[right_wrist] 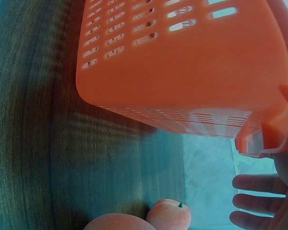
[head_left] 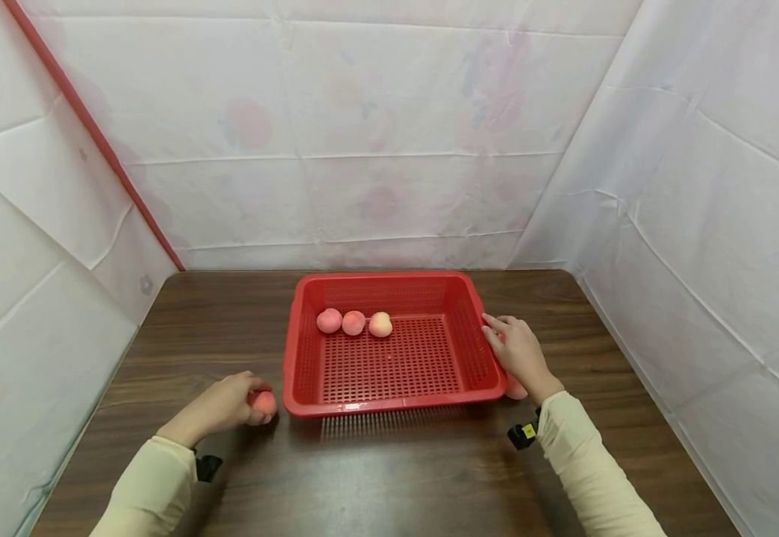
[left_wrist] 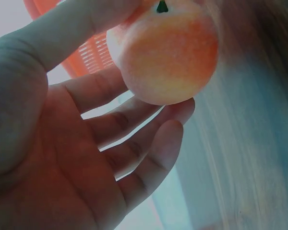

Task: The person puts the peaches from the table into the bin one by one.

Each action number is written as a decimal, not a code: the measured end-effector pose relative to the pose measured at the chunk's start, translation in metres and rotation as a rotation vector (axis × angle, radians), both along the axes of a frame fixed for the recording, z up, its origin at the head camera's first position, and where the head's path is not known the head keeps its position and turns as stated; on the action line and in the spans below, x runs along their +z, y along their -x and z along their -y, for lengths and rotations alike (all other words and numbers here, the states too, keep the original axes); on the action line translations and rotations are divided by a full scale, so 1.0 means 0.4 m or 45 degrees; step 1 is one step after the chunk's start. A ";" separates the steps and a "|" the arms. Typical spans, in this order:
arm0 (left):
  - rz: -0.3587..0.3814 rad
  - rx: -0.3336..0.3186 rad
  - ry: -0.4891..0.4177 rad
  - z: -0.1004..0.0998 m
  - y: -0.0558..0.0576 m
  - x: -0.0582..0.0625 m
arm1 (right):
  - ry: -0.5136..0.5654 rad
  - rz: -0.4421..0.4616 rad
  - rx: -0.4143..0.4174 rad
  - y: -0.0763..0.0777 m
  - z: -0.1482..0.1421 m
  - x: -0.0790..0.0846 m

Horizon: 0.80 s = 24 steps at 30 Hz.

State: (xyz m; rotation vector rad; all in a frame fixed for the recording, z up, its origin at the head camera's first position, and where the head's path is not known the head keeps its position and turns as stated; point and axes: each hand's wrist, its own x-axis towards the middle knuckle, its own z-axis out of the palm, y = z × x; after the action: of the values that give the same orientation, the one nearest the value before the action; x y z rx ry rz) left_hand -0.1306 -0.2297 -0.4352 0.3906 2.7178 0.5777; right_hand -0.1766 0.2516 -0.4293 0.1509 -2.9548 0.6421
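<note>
My left hand (head_left: 231, 403) holds a red-orange peach (head_left: 264, 403) with a small green stem, just outside the left side of a red plastic basket (head_left: 403, 409). In the left wrist view the peach (left_wrist: 170, 57) lies between thumb and fingers, with the lower fingers loosely bent below it. My right hand (head_left: 520, 354) grips the basket's right rim by thumb and forefinger. Its other fingers (right_wrist: 254, 203) stretch out beside the basket in the right wrist view. Three peaches, one of them a yellowish peach (head_left: 380, 324), line up inside, toward the basket's back left.
Beside the basket's right wall, partly under my right hand, lie more peaches; the right wrist view shows a stemmed peach (right_wrist: 169, 214) and another peach (right_wrist: 119, 222). The dark wooden table (head_left: 389, 477) meets white patterned sheeting (head_left: 376, 134) at the back and sides.
</note>
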 end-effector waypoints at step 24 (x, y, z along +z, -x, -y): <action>-0.368 0.136 -0.072 0.028 0.020 0.051 | 0.009 -0.021 0.006 0.001 -0.003 -0.006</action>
State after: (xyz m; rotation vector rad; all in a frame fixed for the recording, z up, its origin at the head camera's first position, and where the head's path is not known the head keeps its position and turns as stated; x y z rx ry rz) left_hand -0.1387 -0.2408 -0.4148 0.3705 3.0195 0.6743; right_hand -0.1772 0.2529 -0.4317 0.1622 -2.9367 0.6485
